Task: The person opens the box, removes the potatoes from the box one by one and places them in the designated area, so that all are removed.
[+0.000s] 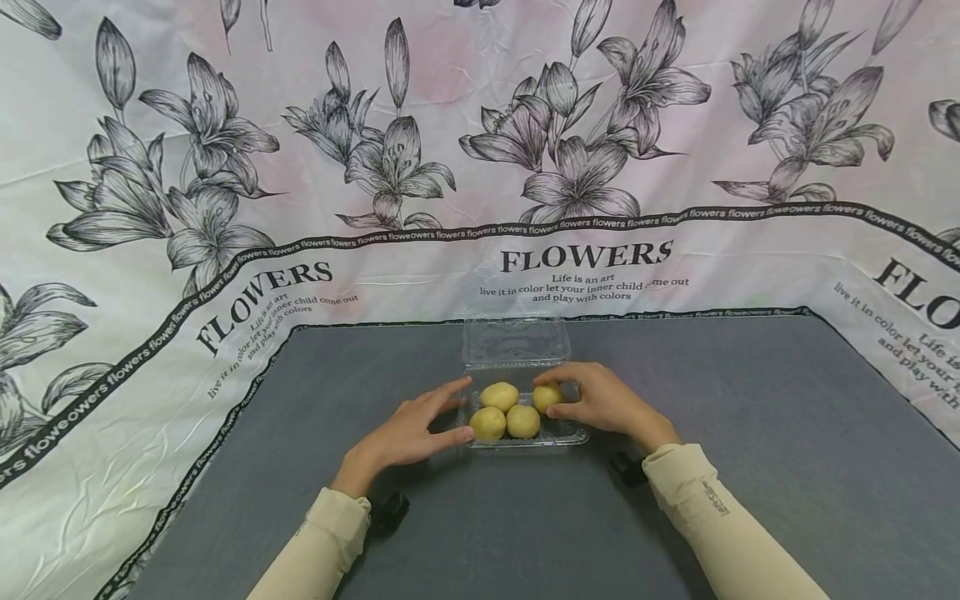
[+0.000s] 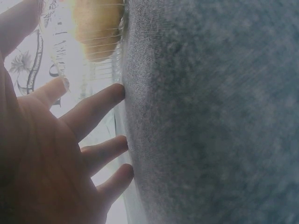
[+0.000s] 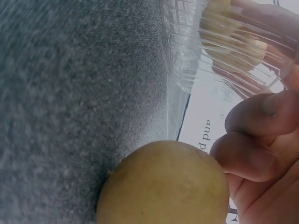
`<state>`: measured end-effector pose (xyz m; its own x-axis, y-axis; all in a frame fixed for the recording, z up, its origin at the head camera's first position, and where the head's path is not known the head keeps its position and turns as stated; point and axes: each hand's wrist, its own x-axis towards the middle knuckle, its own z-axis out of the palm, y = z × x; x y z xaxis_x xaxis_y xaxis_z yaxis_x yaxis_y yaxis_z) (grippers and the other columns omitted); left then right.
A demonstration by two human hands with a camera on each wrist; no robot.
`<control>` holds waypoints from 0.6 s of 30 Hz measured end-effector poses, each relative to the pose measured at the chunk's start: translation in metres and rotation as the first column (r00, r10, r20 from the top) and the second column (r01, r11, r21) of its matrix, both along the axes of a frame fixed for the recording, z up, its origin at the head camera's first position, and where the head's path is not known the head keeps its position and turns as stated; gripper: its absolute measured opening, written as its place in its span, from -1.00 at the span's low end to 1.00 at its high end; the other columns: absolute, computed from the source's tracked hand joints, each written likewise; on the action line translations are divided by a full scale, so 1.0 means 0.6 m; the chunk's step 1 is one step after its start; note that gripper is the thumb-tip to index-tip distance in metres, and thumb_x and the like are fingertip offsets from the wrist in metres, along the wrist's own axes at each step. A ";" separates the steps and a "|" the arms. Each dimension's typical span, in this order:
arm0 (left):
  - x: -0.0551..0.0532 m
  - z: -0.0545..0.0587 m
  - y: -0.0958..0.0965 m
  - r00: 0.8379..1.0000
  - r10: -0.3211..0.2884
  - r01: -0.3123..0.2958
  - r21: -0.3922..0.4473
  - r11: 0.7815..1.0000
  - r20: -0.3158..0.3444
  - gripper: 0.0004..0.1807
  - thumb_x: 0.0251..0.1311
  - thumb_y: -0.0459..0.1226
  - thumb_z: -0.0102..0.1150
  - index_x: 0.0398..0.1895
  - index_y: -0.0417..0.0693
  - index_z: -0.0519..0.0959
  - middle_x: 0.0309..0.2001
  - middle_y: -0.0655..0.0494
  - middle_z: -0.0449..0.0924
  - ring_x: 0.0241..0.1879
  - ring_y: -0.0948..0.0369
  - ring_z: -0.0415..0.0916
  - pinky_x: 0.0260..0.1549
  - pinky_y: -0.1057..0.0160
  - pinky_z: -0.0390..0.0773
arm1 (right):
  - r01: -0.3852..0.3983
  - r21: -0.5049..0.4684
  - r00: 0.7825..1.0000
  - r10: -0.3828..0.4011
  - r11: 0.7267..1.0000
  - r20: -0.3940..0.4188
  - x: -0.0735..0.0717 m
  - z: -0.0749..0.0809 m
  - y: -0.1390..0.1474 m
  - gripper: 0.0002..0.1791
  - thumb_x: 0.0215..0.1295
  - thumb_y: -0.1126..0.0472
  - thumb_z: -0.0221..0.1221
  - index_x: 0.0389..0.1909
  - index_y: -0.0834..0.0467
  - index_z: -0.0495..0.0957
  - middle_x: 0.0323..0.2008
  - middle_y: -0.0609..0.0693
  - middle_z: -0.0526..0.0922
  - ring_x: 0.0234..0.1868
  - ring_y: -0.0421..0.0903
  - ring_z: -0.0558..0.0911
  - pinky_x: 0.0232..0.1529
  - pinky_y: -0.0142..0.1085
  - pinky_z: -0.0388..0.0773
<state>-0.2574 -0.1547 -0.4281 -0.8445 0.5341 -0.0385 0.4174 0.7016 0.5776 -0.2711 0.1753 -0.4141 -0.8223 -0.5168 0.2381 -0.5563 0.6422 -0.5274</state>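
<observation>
A clear plastic clamshell box (image 1: 566, 433) lies on the table with its lid (image 1: 516, 340) raised at the back. Inside are several yellow potatoes (image 1: 487, 423). My right hand (image 1: 606, 402) pinches a potato (image 1: 547, 397) between thumb and fingers at the box's right end. Its other fingers are curled in the right wrist view, close by another potato (image 3: 163, 186) that looms near the camera and is hidden in the head view. My left hand (image 1: 408, 429) is spread at the box's left end, thumb and index fingertip right at the wall.
Grey cloth (image 1: 480, 525) covers the table. Behind and to the sides hangs a white curtain (image 1: 420, 283) printed with flowers and lettering. Dark wrist devices (image 1: 390, 510) sit below both wrists, by the cream sleeves (image 1: 318, 542).
</observation>
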 end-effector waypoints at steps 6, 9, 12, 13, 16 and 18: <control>0.000 -0.001 0.000 1.000 -0.003 0.003 -0.001 1.000 -0.009 -0.11 0.35 0.28 0.09 0.65 0.38 0.00 0.49 0.17 0.38 0.60 -0.01 0.07 0.46 -0.39 -0.05 | 0.016 -0.009 1.000 -0.016 1.000 -0.023 0.009 0.002 0.005 -0.50 0.19 0.17 0.47 0.17 0.11 0.67 0.12 -0.01 0.73 0.17 0.09 0.66 0.19 0.10 0.56; -0.001 -0.002 0.000 1.000 -0.006 0.006 0.001 1.000 -0.011 -0.11 0.35 0.28 0.10 0.65 0.36 0.00 0.49 0.17 0.38 0.59 -0.01 0.08 0.46 -0.39 -0.05 | 0.018 -0.027 0.999 -0.019 0.999 -0.049 0.015 0.002 0.008 -0.49 0.17 0.17 0.48 0.17 0.11 0.67 0.10 -0.02 0.74 0.12 0.06 0.68 0.14 0.06 0.58; -0.002 -0.002 0.000 1.000 -0.003 0.003 -0.001 1.000 -0.006 -0.11 0.35 0.28 0.10 0.65 0.39 -0.01 0.49 0.17 0.37 0.59 -0.01 0.08 0.46 -0.40 -0.06 | 0.019 -0.051 0.997 -0.022 0.999 -0.074 0.018 0.002 0.011 -0.49 0.15 0.18 0.49 0.16 0.10 0.68 0.06 -0.02 0.75 -0.03 -0.03 0.69 -0.05 -0.11 0.59; -0.002 -0.002 0.000 1.000 -0.002 0.002 -0.001 1.000 -0.003 -0.11 0.35 0.29 0.09 0.65 0.40 -0.01 0.49 0.17 0.37 0.59 -0.01 0.08 0.46 -0.40 -0.07 | 0.020 -0.060 0.997 -0.024 0.998 -0.076 0.019 0.001 0.013 -0.49 0.14 0.19 0.50 0.16 0.10 0.68 0.05 -0.02 0.76 -0.08 -0.05 0.67 -0.11 -0.18 0.56; -0.001 -0.001 -0.001 1.000 0.000 0.000 -0.002 1.000 0.006 -0.11 0.34 0.29 0.09 0.65 0.42 -0.02 0.49 0.16 0.37 0.60 -0.03 0.06 0.46 -0.41 -0.09 | 0.017 -0.087 0.997 -0.023 0.996 -0.073 0.019 0.002 0.016 -0.49 0.14 0.20 0.50 0.15 0.10 0.68 0.01 -0.02 0.76 -0.25 -0.06 0.57 -0.27 -0.31 0.44; -0.001 -0.001 -0.001 1.000 -0.002 0.002 0.000 1.000 0.009 -0.10 0.34 0.29 0.09 0.65 0.41 -0.03 0.49 0.16 0.37 0.60 -0.03 0.06 0.46 -0.42 -0.10 | 0.015 -0.099 0.997 -0.022 0.995 -0.069 0.020 0.003 0.019 -0.49 0.14 0.20 0.50 0.15 0.10 0.68 -0.01 -0.02 0.76 -0.30 -0.02 0.53 -0.32 -0.35 0.40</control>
<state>-0.2580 -0.1550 -0.4285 -0.8429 0.5361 -0.0463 0.4136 0.7005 0.5816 -0.2589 0.1864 -0.4125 -0.8113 -0.4728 0.3440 -0.5823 0.6000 -0.5486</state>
